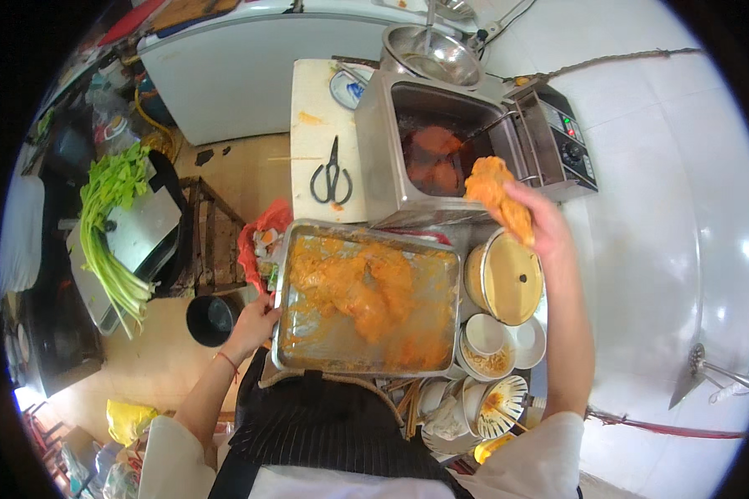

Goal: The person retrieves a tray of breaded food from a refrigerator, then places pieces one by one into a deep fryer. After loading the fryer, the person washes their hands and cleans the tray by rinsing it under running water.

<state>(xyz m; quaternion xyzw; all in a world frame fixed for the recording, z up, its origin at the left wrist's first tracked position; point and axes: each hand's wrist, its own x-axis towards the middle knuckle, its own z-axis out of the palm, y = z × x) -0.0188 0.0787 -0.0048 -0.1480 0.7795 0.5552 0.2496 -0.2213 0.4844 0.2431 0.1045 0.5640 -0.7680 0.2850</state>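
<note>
My left hand [254, 324] grips the left rim of a metal tray [324, 350] in front of my body. Orange-coated raw meat pieces [359, 287], probably chicken, lie in it amid smeared batter. With my right hand [544, 218] I hold up one coated piece of meat [494, 187] near the front right corner of a steel deep fryer [381, 137]. Inside the fryer, dark oil surrounds reddish-brown pieces [435, 150], and a metal handle slants in from the right. The fryer's control box [565, 143] shows green and red lights.
Black scissors [332, 178] lie on a white board [309, 87] left of the fryer. A metal strainer bowl [399, 47] sits behind it. A yellow enamel lidded pot [505, 277] and stacked bowls [485, 334] stand right of the tray. Celery-like greens [100, 231] lie at left.
</note>
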